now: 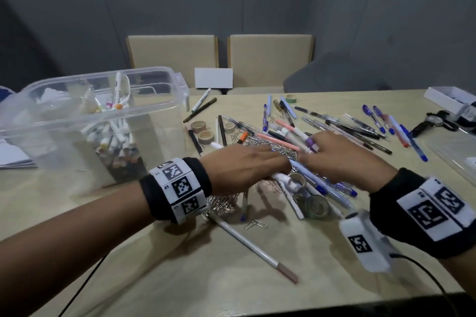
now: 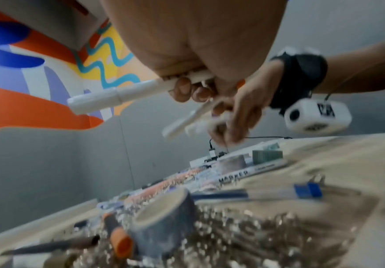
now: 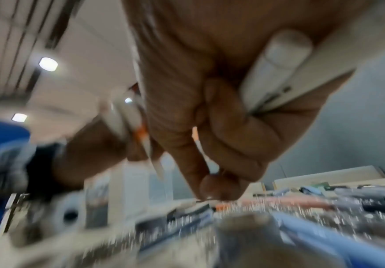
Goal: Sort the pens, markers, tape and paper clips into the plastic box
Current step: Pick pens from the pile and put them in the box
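Observation:
A clear plastic box [image 1: 164,85] stands at the left with several markers upright inside. A heap of pens [image 1: 334,126], paper clips [image 1: 268,145] and tape rolls [image 1: 205,136] covers the table's middle. My left hand [image 1: 282,166] hovers over the heap, its fingers [image 2: 183,88] curled round white markers [image 2: 118,94]. My right hand [image 1: 309,150] is just to its right and grips a purple-capped white marker [image 1: 312,144]. The right wrist view shows that hand [image 3: 214,181] also pinching a thin white pen [image 3: 199,146] beside the thick marker [image 3: 276,72]. Both wrist views are blurred.
Two beige chairs [image 1: 270,59] stand behind the table, with a white card [image 1: 213,78] at the far edge. A watch [image 1: 432,121] and a white box [image 1: 448,98] lie at the right. A long white pen [image 1: 252,247] lies near the front, and papers [image 1: 13,157] at the far left.

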`<state>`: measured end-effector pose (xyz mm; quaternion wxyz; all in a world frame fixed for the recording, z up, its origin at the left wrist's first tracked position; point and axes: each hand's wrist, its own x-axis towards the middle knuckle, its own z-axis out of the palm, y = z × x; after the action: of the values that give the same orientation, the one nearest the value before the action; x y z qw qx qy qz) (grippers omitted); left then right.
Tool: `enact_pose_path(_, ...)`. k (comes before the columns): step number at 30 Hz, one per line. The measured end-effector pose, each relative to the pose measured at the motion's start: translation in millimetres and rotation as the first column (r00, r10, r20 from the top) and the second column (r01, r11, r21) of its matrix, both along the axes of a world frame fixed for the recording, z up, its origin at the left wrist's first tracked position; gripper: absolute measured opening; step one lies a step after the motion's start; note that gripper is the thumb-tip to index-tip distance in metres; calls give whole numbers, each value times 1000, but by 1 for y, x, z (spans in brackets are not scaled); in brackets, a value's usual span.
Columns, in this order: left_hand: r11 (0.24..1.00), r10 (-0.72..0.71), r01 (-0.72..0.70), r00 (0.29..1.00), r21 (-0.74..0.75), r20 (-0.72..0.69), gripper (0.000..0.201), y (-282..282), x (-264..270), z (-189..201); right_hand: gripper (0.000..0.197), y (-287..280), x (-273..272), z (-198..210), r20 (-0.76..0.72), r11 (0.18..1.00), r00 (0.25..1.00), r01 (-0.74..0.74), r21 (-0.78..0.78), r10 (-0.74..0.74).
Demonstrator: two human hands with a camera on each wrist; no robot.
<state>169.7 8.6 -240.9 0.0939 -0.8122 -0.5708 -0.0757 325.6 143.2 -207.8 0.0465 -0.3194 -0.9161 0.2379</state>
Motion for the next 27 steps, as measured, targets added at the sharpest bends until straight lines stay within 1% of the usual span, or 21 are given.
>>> enact_pose_path(3,993,-33,23,996,117,82,20,-14,4,15,14,-12,-5,-22,110,995,993,-57,82,48)
enact_pose_path(5,990,-69,60,995,129,70,21,-24,7,22,21,-19,-10,-35,130,976,989,-95,194,71)
enact_pose_path(7,989,-120,116,992,89,37,23,-34,12,21,30,-25,-14,-37,151,936,986,-123,329,76)
enact_pose_path(8,990,-137,136,990,39,27,24,-38,15,16,29,-28,-15,-36,162,921,985,-121,370,64)
enact_pose_path(10,988,-129,129,992,-84,6,27,-50,21,3,18,-37,-18,-32,177,903,982,-130,410,62)
enact_pose_path(11,984,-121,115,992,-136,-31,30,-56,23,-6,14,-40,-19,-32,182,901,981,-142,410,72)
enact_pose_path(13,970,-122,86,981,-227,-149,30,-64,27,-16,15,-43,-19,-34,194,920,977,-155,360,89)
enact_pose_path(15,969,-97,34,964,-246,-246,23,-66,32,-18,21,-43,-17,-35,216,936,973,-148,319,80)
enact_pose_path(17,967,-71,-4,957,-254,-282,20,-64,36,-19,28,-46,-15,-31,230,955,971,-120,272,56)
enact_pose_path(19,958,-49,-38,955,-283,-293,20,-65,37,-15,37,-47,-15,-20,232,975,972,-75,207,25)
enact_pose_path(21,960,-47,-27,966,-279,-255,20,-67,36,-8,45,-48,-18,-3,226,982,974,-57,183,15)
enact_pose_path(22,964,-43,-20,972,-266,-230,20,-67,34,-6,41,-49,-19,8,226,981,974,-60,184,17)
enact_pose_path(24,965,-32,-22,979,-263,-200,21,-67,29,-5,26,-53,-21,32,225,976,974,-74,206,26)
enact_pose_path(26,965,-8,-33,988,-261,-157,21,-68,24,-1,33,-56,-24,55,205,973,978,-78,219,32)
enact_pose_path(27,967,8,-40,992,-251,-127,20,-67,23,0,33,-55,-27,65,177,972,984,-73,223,33)
